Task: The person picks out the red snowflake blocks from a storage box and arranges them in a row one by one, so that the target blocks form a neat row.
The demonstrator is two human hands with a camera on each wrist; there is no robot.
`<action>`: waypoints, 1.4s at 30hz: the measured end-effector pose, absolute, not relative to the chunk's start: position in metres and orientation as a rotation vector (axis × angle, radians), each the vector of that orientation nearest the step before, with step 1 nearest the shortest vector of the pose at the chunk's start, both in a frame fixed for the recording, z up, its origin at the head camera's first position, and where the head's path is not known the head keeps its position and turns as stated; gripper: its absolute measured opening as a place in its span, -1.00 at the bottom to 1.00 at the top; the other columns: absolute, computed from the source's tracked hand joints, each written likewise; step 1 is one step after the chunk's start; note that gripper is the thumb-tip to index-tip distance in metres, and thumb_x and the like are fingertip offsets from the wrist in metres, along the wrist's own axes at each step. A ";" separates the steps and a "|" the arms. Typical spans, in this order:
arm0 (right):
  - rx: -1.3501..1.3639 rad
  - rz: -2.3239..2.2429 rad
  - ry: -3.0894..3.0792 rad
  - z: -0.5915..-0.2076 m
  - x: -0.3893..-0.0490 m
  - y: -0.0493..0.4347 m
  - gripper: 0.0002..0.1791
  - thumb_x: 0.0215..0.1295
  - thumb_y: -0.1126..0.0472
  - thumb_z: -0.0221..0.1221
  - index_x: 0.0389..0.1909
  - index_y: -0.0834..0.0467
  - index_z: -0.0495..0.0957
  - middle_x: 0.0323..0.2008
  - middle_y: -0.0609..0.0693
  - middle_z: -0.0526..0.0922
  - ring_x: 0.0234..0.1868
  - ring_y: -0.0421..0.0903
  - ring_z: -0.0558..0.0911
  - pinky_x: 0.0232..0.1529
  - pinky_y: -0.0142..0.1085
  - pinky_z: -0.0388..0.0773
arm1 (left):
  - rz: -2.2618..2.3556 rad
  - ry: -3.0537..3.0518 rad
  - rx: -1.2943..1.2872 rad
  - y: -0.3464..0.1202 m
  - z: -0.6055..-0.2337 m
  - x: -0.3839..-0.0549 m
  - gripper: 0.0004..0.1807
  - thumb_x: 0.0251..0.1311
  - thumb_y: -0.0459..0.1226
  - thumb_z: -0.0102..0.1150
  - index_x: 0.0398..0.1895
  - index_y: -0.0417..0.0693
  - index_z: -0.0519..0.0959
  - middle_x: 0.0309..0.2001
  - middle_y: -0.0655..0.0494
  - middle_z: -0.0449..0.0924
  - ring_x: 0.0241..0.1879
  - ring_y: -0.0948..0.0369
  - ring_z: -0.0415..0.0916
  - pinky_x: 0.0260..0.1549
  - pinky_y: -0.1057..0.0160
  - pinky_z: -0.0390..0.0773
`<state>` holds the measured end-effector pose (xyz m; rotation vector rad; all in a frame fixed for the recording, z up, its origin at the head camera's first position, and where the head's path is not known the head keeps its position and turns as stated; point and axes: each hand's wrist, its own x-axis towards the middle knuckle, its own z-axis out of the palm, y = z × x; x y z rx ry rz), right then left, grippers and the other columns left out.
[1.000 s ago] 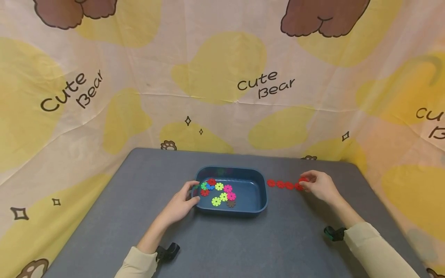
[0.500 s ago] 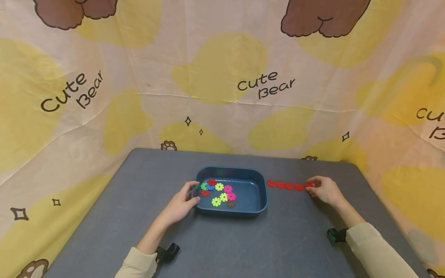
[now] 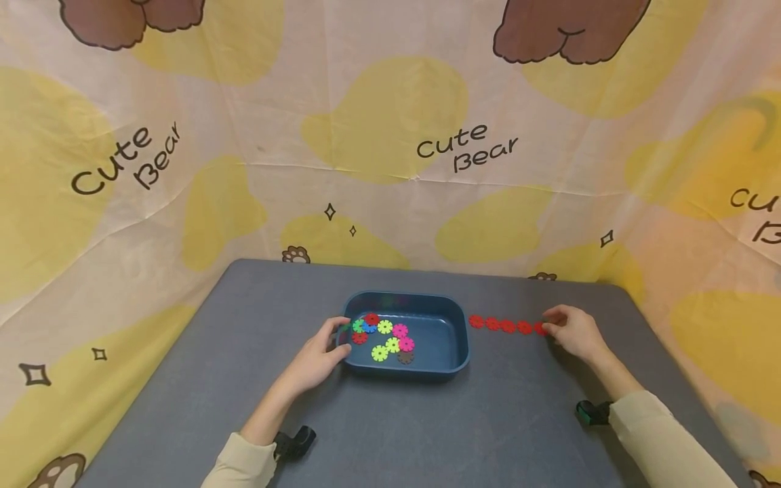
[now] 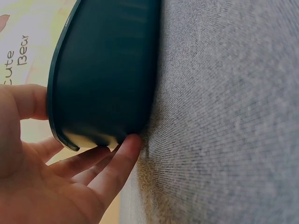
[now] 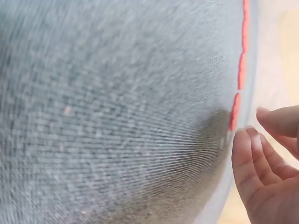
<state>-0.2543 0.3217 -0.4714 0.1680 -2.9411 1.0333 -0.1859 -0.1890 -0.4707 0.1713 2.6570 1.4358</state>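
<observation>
Five thin red notched discs (image 3: 508, 326) lay flat in a single row, running rightward from beside the tray. The endmost red disc (image 5: 235, 112) sat right at the tips of the right hand (image 3: 572, 333), partly covered by it in the head view. From the right wrist, thumb and fingers stood parted with nothing between them, so this grip was loose, the disc just past the fingertips; whether they brushed its edge could not be told. A narrow gap set that disc off from its neighbour.

Left of the row stood a deep blue rectangular tray (image 3: 434, 340) with rounded corners. More notched discs were gathered in its left half: yellow-green (image 3: 379, 353), pink (image 3: 399, 331), red, blue, green and brown. The left hand (image 3: 316, 359) gripped the tray's left end, thumb at the rim and fingers against the outer wall. Everything rested on a grey table (image 3: 488, 434), backed by pale cloth (image 3: 378, 146) printed with yellow patches and "Cute Bear".
</observation>
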 end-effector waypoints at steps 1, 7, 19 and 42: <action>0.167 1.033 -2.940 -0.469 -0.253 0.321 -0.69 0.35 0.31 0.26 0.02 0.41 0.57 -0.21 0.25 0.69 -0.47 -0.09 0.65 -0.46 -0.26 0.60 | 1.434 2.658 0.172 -0.189 -0.471 -0.186 -0.44 0.42 -0.22 0.12 0.45 0.03 0.27 0.46 -0.23 0.26 0.39 -0.25 0.31 0.30 -0.27 0.31; 0.223 1.015 -2.922 -0.457 -0.250 0.310 -0.69 0.38 0.27 0.23 0.04 0.38 0.59 -0.16 0.27 0.70 -0.42 -0.01 0.68 -0.42 -0.21 0.59 | 1.433 2.655 0.182 -0.190 -0.470 -0.186 -0.44 0.43 -0.22 0.10 0.45 0.01 0.27 0.46 -0.23 0.26 0.40 -0.23 0.29 0.32 -0.27 0.28; 0.301 1.121 -2.866 -0.440 -0.246 0.265 -0.73 0.42 0.25 0.22 0.02 0.32 0.62 -0.22 0.20 0.73 -0.37 0.01 0.70 -0.40 -0.19 0.59 | 1.449 2.643 0.191 -0.190 -0.470 -0.187 -0.44 0.43 -0.23 0.11 0.46 0.01 0.27 0.46 -0.23 0.26 0.41 -0.24 0.28 0.32 -0.27 0.28; 0.517 1.352 -2.782 -0.426 -0.239 0.168 -0.78 0.36 0.23 0.30 -0.05 0.25 0.68 -0.25 0.10 0.73 -0.38 0.02 0.69 -0.40 -0.22 0.62 | 1.418 2.652 0.171 -0.191 -0.471 -0.187 -0.43 0.43 -0.19 0.11 0.47 0.07 0.26 0.49 -0.19 0.23 0.44 -0.22 0.24 0.30 -0.32 0.28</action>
